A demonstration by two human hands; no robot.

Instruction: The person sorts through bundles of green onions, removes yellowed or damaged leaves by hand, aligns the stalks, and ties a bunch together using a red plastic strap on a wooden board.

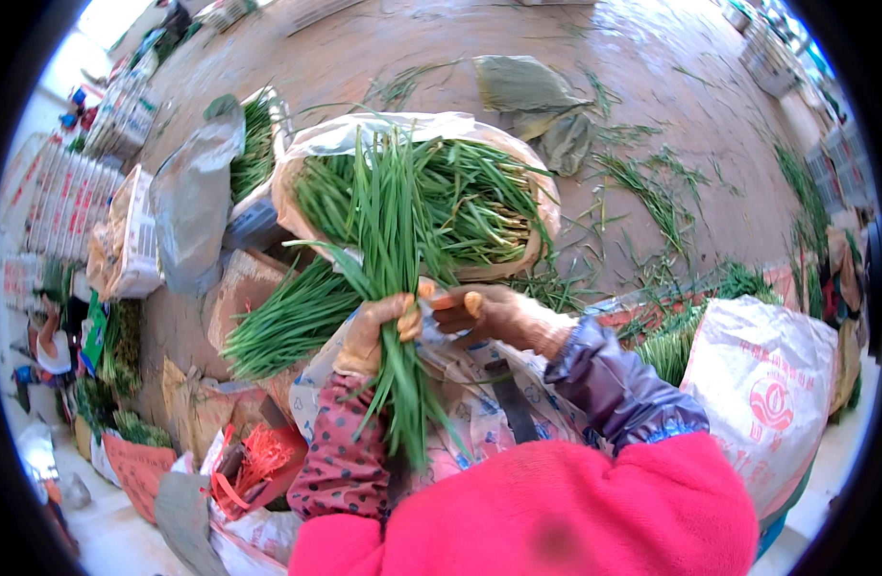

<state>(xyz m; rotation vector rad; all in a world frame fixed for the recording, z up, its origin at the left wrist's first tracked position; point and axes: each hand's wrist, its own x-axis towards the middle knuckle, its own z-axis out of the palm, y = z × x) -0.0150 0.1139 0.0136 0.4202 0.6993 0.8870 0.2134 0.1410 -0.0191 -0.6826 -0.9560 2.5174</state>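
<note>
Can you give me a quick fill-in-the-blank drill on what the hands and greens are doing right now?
1. The left hand grips a bunch of long ____ leaves.
2. The right hand touches the bunch from the person's ____ side.
3. Behind the bunch, a sack lies open, full of more ____.
4. The right forearm wears a ____ sleeve cover.

Missing words: green; right; greens; purple

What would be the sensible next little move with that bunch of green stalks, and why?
Probably pinch and strip a loose outer leaf downward. The left hand grips the bunch of green stalks upright at mid-length, and the right hand has its fingertips at the same spot. Blades splay out unevenly above the grip, and sorted stalks lie in the open sack behind.
</note>
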